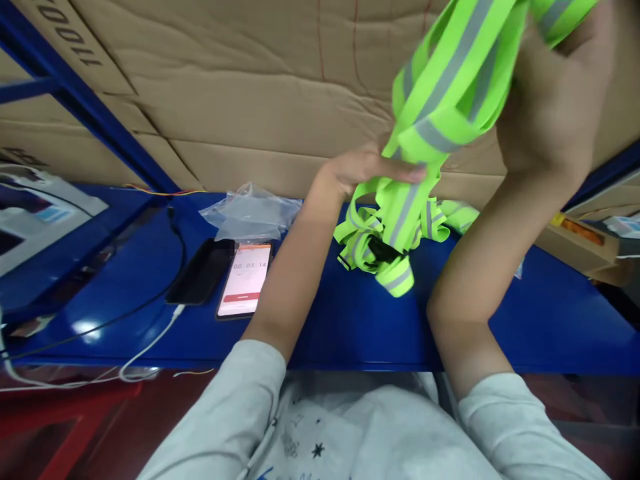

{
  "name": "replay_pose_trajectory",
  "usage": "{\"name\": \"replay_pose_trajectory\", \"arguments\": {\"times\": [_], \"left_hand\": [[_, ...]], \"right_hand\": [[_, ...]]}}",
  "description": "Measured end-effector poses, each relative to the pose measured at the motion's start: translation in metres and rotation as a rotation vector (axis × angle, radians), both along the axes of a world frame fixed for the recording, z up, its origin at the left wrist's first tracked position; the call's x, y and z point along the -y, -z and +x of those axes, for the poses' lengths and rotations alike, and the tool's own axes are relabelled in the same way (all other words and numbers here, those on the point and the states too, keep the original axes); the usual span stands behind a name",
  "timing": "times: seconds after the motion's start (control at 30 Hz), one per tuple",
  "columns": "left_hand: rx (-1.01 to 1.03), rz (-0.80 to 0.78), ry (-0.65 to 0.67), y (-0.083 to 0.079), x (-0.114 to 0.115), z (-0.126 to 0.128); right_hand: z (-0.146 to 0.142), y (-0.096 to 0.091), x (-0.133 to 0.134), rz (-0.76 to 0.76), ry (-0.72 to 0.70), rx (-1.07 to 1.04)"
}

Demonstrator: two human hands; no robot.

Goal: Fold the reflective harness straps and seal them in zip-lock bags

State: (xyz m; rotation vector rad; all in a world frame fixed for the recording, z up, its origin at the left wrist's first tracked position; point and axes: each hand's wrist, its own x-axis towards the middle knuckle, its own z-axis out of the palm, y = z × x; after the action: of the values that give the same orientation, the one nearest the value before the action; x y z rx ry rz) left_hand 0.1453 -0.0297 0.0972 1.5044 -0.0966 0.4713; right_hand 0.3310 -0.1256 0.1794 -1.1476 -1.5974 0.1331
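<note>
A bundle of neon green reflective straps with grey stripes stretches between my hands above the blue table. My left hand is closed around the straps' middle, its thumb lying across the front. Higher up at the right, my right hand grips the upper loops; its fingers are partly hidden and blurred. Below my left hand the loose ends hang in a tangle close to the tabletop, with a black buckle among them. Another rolled green piece lies behind them.
Left of my arm, a phone with a lit timer screen lies beside a dark phone with a white cable. Clear plastic bags rest behind them. Cardboard backs the blue table. An open cardboard box stands at the right.
</note>
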Motion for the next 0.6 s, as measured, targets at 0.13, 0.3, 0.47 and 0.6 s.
{"name": "replay_pose_trajectory", "arguments": {"times": [0.13, 0.3, 0.47, 0.6], "left_hand": [[-0.039, 0.042, -0.164, -0.005, -0.008, -0.026], [-0.127, 0.388, -0.506, -0.013, -0.015, -0.028], [-0.393, 0.952, -0.743, -0.023, 0.003, -0.006], [-0.505, 1.159, -0.764, -0.032, 0.044, 0.019]], "right_hand": [[0.028, 0.012, 0.01, -0.041, -0.184, 0.256], [0.041, 0.041, 0.004, -0.524, 0.003, 0.558], [0.009, 0.114, 0.047, -0.406, 0.351, 0.677], [-0.019, 0.178, 0.073, -0.285, 0.274, 0.546]]}}
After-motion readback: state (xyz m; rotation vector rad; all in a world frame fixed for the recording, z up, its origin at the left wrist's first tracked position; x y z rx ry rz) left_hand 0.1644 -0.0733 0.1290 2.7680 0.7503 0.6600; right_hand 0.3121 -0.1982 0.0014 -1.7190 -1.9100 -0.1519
